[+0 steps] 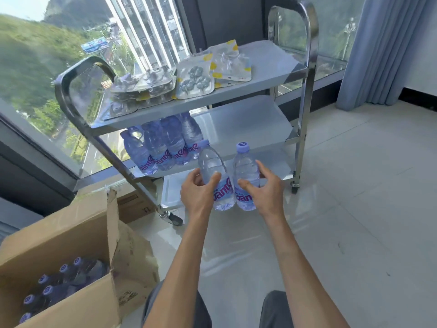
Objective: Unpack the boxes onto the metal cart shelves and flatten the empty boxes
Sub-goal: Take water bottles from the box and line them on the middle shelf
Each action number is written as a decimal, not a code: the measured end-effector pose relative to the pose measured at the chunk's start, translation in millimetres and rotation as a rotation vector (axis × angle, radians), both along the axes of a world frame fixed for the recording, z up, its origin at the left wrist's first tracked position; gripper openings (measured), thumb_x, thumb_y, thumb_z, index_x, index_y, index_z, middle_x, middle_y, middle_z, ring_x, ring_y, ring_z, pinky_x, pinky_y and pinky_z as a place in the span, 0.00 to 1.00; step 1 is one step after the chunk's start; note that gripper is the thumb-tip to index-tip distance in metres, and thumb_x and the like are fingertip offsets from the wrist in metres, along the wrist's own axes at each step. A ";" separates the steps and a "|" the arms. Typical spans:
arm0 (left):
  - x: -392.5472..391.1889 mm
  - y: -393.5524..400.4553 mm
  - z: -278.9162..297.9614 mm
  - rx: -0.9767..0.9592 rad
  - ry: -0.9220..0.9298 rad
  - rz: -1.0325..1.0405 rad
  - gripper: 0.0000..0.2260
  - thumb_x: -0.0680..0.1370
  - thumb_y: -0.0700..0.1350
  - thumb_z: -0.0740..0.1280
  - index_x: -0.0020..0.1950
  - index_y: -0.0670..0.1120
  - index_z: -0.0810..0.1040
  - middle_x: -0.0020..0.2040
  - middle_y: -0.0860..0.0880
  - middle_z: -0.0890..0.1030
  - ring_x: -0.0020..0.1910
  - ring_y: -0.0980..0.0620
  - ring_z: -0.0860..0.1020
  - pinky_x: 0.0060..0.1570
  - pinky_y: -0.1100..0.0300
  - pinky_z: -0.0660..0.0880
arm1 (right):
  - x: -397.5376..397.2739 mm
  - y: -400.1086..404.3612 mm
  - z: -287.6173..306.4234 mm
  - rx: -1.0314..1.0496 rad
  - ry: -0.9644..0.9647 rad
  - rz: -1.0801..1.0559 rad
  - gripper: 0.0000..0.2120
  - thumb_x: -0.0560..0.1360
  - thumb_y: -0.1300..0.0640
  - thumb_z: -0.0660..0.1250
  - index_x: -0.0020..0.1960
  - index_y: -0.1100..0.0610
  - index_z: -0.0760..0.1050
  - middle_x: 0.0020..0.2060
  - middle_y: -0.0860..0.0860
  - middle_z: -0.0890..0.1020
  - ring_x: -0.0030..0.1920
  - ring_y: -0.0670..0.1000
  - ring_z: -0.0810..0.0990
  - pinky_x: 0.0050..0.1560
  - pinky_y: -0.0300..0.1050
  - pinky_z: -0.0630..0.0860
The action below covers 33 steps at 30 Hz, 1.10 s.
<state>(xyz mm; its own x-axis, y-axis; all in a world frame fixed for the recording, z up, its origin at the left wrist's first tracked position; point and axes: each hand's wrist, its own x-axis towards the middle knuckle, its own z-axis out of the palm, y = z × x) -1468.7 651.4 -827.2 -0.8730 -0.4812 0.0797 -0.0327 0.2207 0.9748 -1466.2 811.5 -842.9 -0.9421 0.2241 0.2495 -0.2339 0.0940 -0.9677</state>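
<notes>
Two water bottles held before the metal cart (305, 95).
The left hand (197, 192) grasps one bottle (216, 178) with curled fingers; the right hand (264, 188) grasps another (246, 176). More bottles stand on the middle shelf (248, 129); others fill the open cardboard box (71, 235).

Vantage: head-worn, looked forward and down over both forearms.
Facing: toward the metal cart (305, 138), window behind.
Nearness: close; cardboard box (71, 268) sat near left.
</notes>
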 end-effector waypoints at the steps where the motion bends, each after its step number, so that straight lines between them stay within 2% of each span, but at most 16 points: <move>1: -13.2 6.7 -0.7 -0.031 0.000 0.028 0.19 0.68 0.52 0.78 0.56 0.49 0.81 0.46 0.54 0.86 0.44 0.59 0.84 0.51 0.51 0.82 | -10.6 2.9 -1.8 0.014 -0.008 -0.006 0.15 0.65 0.58 0.79 0.50 0.49 0.80 0.40 0.44 0.84 0.41 0.44 0.82 0.43 0.42 0.79; 3: -43.9 17.9 -1.1 -0.069 -0.009 0.076 0.21 0.70 0.50 0.78 0.61 0.47 0.80 0.52 0.51 0.86 0.50 0.57 0.84 0.56 0.51 0.80 | -33.9 8.6 -7.3 0.043 -0.025 -0.019 0.15 0.66 0.58 0.78 0.52 0.54 0.80 0.41 0.47 0.84 0.42 0.47 0.82 0.44 0.48 0.80; 5: -77.0 23.6 -4.3 -0.101 -0.011 0.093 0.25 0.71 0.49 0.77 0.65 0.44 0.78 0.56 0.48 0.84 0.55 0.52 0.82 0.60 0.50 0.77 | -58.1 13.3 -13.4 0.050 -0.026 -0.042 0.16 0.67 0.58 0.78 0.53 0.54 0.80 0.42 0.47 0.84 0.42 0.48 0.82 0.45 0.49 0.80; 8: -125.7 28.3 -7.9 -0.124 0.068 0.085 0.19 0.72 0.46 0.76 0.61 0.44 0.79 0.53 0.49 0.84 0.51 0.52 0.82 0.57 0.52 0.78 | -98.8 14.2 -16.5 0.047 -0.005 -0.072 0.16 0.69 0.57 0.77 0.55 0.52 0.78 0.45 0.47 0.84 0.44 0.45 0.82 0.44 0.44 0.80; 11: -163.2 31.8 -4.8 -0.134 0.125 0.113 0.14 0.73 0.44 0.75 0.56 0.45 0.78 0.49 0.50 0.83 0.47 0.52 0.81 0.50 0.56 0.78 | -133.8 8.4 -9.8 0.016 0.032 -0.090 0.15 0.70 0.57 0.76 0.54 0.50 0.76 0.43 0.41 0.82 0.44 0.41 0.81 0.42 0.36 0.78; 14: -193.1 32.6 -8.4 -0.129 0.163 0.121 0.12 0.74 0.42 0.74 0.55 0.44 0.77 0.49 0.49 0.82 0.47 0.51 0.80 0.49 0.57 0.77 | -163.8 3.3 -5.7 0.025 0.078 -0.095 0.14 0.70 0.57 0.75 0.54 0.52 0.76 0.44 0.47 0.82 0.44 0.45 0.82 0.44 0.44 0.81; 17: -222.0 34.9 -16.6 -0.107 0.196 0.110 0.11 0.73 0.39 0.73 0.54 0.45 0.76 0.48 0.49 0.81 0.44 0.54 0.79 0.46 0.60 0.75 | -201.1 -1.5 -5.0 0.025 0.100 -0.120 0.19 0.71 0.58 0.75 0.61 0.54 0.76 0.51 0.52 0.82 0.51 0.50 0.82 0.51 0.49 0.80; 19: -234.3 34.4 -23.2 -0.115 0.214 0.122 0.11 0.73 0.38 0.72 0.54 0.42 0.76 0.48 0.48 0.81 0.43 0.53 0.78 0.45 0.60 0.74 | -220.5 -6.8 -6.4 -0.009 0.110 -0.119 0.24 0.71 0.61 0.75 0.65 0.56 0.74 0.56 0.51 0.81 0.55 0.45 0.80 0.55 0.46 0.80; 21: -243.9 33.0 -29.0 -0.116 0.216 0.129 0.13 0.73 0.38 0.72 0.56 0.41 0.76 0.49 0.46 0.82 0.45 0.51 0.79 0.46 0.61 0.75 | -236.9 -10.7 -12.3 -0.028 0.107 -0.118 0.26 0.71 0.63 0.75 0.68 0.58 0.73 0.57 0.47 0.79 0.56 0.39 0.77 0.57 0.38 0.77; 22: -246.0 31.3 -32.1 -0.105 0.219 0.133 0.13 0.73 0.37 0.72 0.57 0.41 0.76 0.49 0.46 0.81 0.45 0.52 0.79 0.45 0.63 0.74 | -244.0 -12.3 -16.3 -0.009 0.100 -0.111 0.27 0.71 0.64 0.75 0.68 0.59 0.73 0.57 0.47 0.79 0.57 0.40 0.77 0.57 0.34 0.75; 23: -247.2 29.5 -35.3 -0.094 0.226 0.133 0.13 0.73 0.37 0.72 0.56 0.42 0.76 0.48 0.48 0.81 0.44 0.54 0.78 0.44 0.66 0.73 | -249.5 -13.2 -20.3 0.020 0.081 -0.090 0.26 0.72 0.63 0.74 0.68 0.60 0.72 0.59 0.49 0.80 0.59 0.45 0.77 0.59 0.34 0.74; 25: -249.3 25.7 -39.9 -0.084 0.242 0.144 0.12 0.74 0.37 0.71 0.54 0.43 0.75 0.46 0.49 0.80 0.41 0.55 0.77 0.42 0.71 0.71 | -258.0 -15.9 -26.8 0.077 0.034 -0.018 0.25 0.74 0.61 0.73 0.69 0.60 0.72 0.62 0.55 0.79 0.62 0.53 0.77 0.64 0.47 0.75; 27: -252.3 21.5 -42.7 -0.087 0.257 0.155 0.11 0.73 0.37 0.71 0.53 0.43 0.75 0.45 0.49 0.79 0.41 0.54 0.77 0.41 0.71 0.71 | -263.5 -20.8 -31.4 0.101 0.045 0.032 0.24 0.75 0.60 0.72 0.69 0.61 0.72 0.60 0.56 0.80 0.61 0.56 0.77 0.62 0.55 0.75; 30: -254.1 18.9 -42.2 -0.115 0.248 0.146 0.11 0.73 0.36 0.71 0.53 0.40 0.75 0.46 0.46 0.81 0.44 0.50 0.79 0.45 0.64 0.74 | -267.1 -30.8 -32.3 0.129 0.037 0.052 0.24 0.75 0.60 0.72 0.69 0.63 0.71 0.62 0.58 0.79 0.61 0.57 0.77 0.62 0.56 0.74; 33: -248.0 17.4 -43.0 -0.147 0.236 0.150 0.11 0.74 0.37 0.71 0.55 0.39 0.76 0.49 0.45 0.82 0.48 0.48 0.81 0.50 0.58 0.77 | -267.7 -36.9 -34.0 0.080 -0.010 0.081 0.26 0.76 0.60 0.70 0.73 0.60 0.68 0.66 0.56 0.77 0.65 0.55 0.76 0.65 0.54 0.73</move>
